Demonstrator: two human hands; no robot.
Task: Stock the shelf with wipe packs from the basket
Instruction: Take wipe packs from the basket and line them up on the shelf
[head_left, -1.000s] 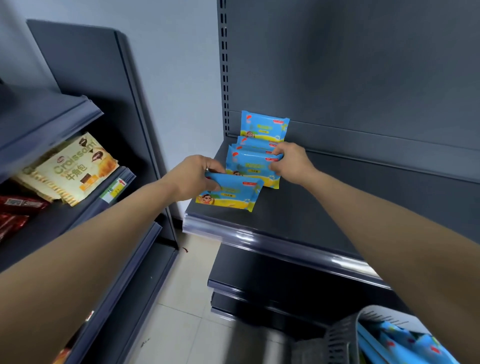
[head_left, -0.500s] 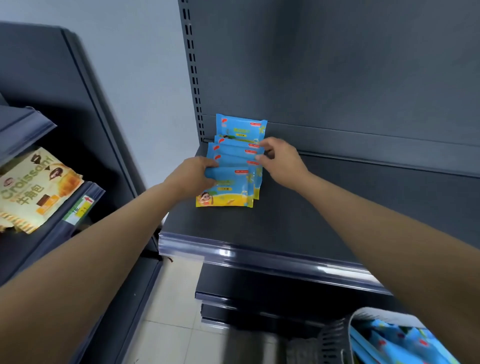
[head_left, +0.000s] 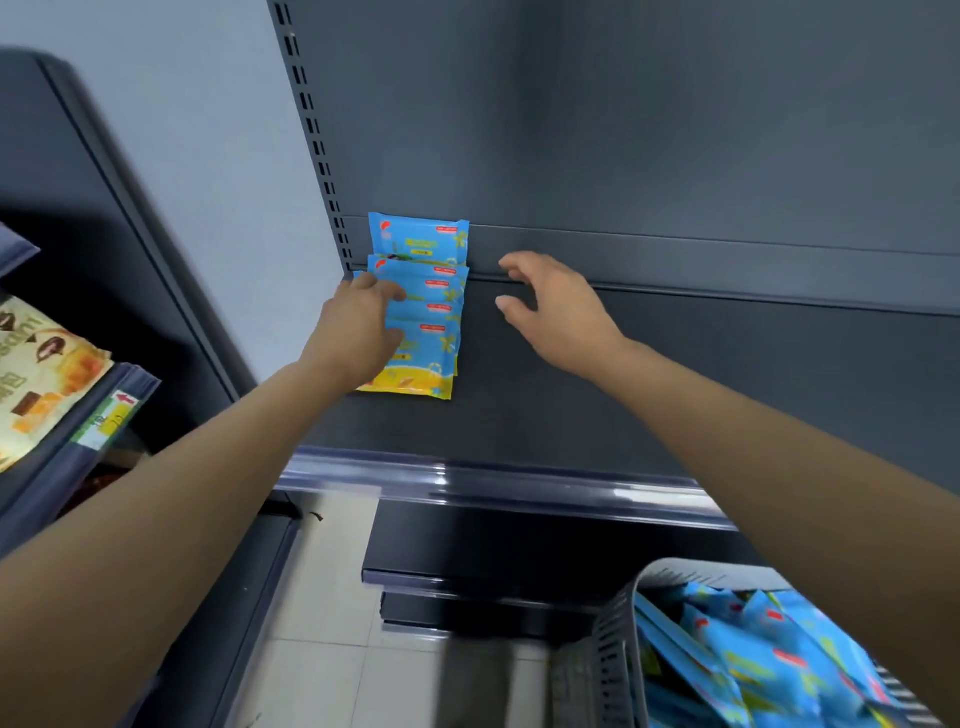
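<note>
The left hand (head_left: 363, 322), left of centre in the frame, is laid on the row of wipe packs (head_left: 441, 338); its fingers (head_left: 387, 291) are held close together and nearly flat on the wrappers, and no pinch is seen. Whether the thumb is tucked beneath cannot be told. The right hand (head_left: 561, 306) is held at centre frame, just right of the row and apart from it; its fingers (head_left: 511, 262) are loosely spread and slightly curved, and nothing is held. The packs are flat, rectangular pouches of glossy film, blue with yellow lower bands and small red marks, overlapped like tiles in a single file on the shelf (head_left: 623, 405) at its left end. The rearmost pack (head_left: 418, 239) is stood upright against the back panel (head_left: 675, 130). The shelf is matte dark grey metal, edged at the front by a shiny clear price strip (head_left: 493, 478). A slotted upright (head_left: 311, 130) is seen at upper left. At lower right a grey plastic basket (head_left: 618, 649) with a slatted wall is filled with more packs (head_left: 753, 665) of the same kind. At the left edge a cream croissant bag (head_left: 36, 374) is lying above a green and yellow price label (head_left: 111, 415).
</note>
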